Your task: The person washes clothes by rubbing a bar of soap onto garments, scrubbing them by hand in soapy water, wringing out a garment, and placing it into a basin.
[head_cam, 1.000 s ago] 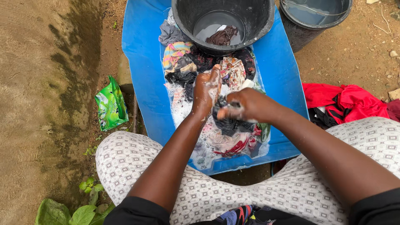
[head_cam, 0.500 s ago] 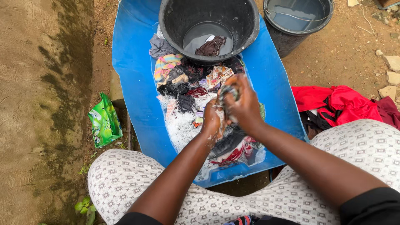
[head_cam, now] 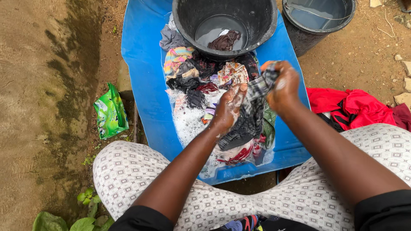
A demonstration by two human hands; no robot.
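My left hand [head_cam: 229, 107], covered in suds, grips the lower part of a dark checked cloth [head_cam: 248, 117]. My right hand [head_cam: 282, 87] holds the cloth's upper end, lifted up and to the right, so the cloth is stretched between both hands. They work over a blue tub [head_cam: 143, 77] holding soapy water and several wet, colourful clothes [head_cam: 192, 68]. Behind the pile a black basin [head_cam: 261, 30] sits in the tub with a little water and a brown garment [head_cam: 224, 40] in it.
A black bucket of water [head_cam: 319, 17] stands at the top right. Red clothes [head_cam: 351, 105] lie on the dirt to the right. A green detergent packet [head_cam: 110, 113] lies left of the tub. My patterned knees flank the tub's near edge; leaves grow at bottom left.
My right hand has pulled the cloth's end up and to the right, apart from my left hand. Before, both hands were pressed together rubbing the cloth.
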